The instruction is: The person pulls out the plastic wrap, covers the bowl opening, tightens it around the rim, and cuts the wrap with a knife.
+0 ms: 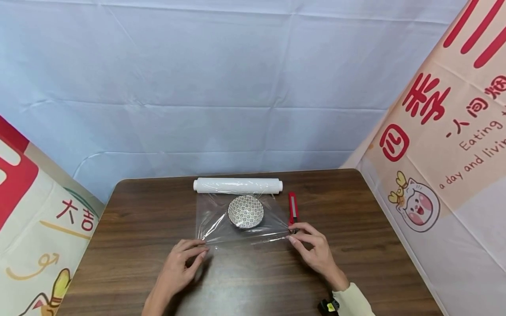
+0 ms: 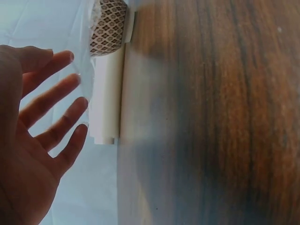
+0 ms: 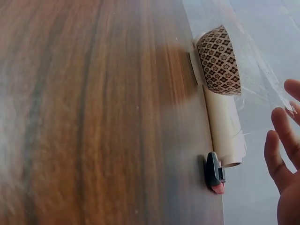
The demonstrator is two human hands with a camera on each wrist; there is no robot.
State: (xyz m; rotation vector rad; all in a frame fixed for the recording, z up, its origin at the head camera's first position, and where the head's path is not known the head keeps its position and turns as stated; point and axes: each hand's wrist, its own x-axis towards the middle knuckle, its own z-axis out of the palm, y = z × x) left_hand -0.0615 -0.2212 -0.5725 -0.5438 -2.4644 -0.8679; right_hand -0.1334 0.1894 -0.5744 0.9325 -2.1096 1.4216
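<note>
While the left hand [image 1: 179, 265] and right hand [image 1: 314, 252] each pinch a near corner of the clear film [image 1: 215, 221] in the head view, seemingly to hold it spread over the patterned bowl [image 1: 245, 212], the white roll [image 1: 238, 185] lies behind, apparently anchoring the far edge; in the left wrist view, the other fingers fan out. The right wrist view shows the bowl upright beneath the film; the red cutter [image 1: 293, 206] lies near the roll's end, perhaps for easy reach.

On the beige-and-white printed fabric sheet [image 1: 446, 149] at the right, we read red characters 季, 四 and 人间烟, and the English "Eating t" and "a day and livin", both cut off by the edge. On the white printed fabric sheet [image 1: 37, 224] at the left, we read 大吉 in dark red.
</note>
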